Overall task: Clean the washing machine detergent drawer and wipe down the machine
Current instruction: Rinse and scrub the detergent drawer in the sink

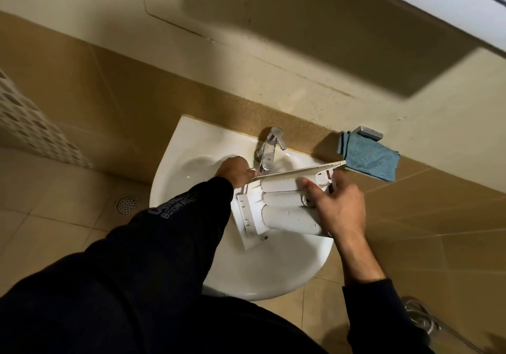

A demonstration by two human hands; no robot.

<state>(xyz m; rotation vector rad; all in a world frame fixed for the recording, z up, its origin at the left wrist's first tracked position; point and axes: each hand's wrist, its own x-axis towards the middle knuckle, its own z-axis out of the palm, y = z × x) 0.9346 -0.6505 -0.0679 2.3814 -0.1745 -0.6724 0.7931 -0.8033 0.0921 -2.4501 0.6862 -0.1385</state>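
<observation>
The white detergent drawer [282, 205] lies upside down over the white sink [241, 271], its rounded compartment bottoms facing up. My right hand [339, 205] grips its right end, thumb on top. My left hand [235, 170] holds the drawer's far left edge, close to the chrome tap [269, 148]. Its fingers are partly hidden behind the drawer. No water stream is plainly visible.
A blue cloth [369, 159] hangs from a metal holder [369, 134] on the tiled wall, right of the tap. A floor drain [126, 205] sits left of the sink. A cabinet edge [438, 5] overhangs at the top right.
</observation>
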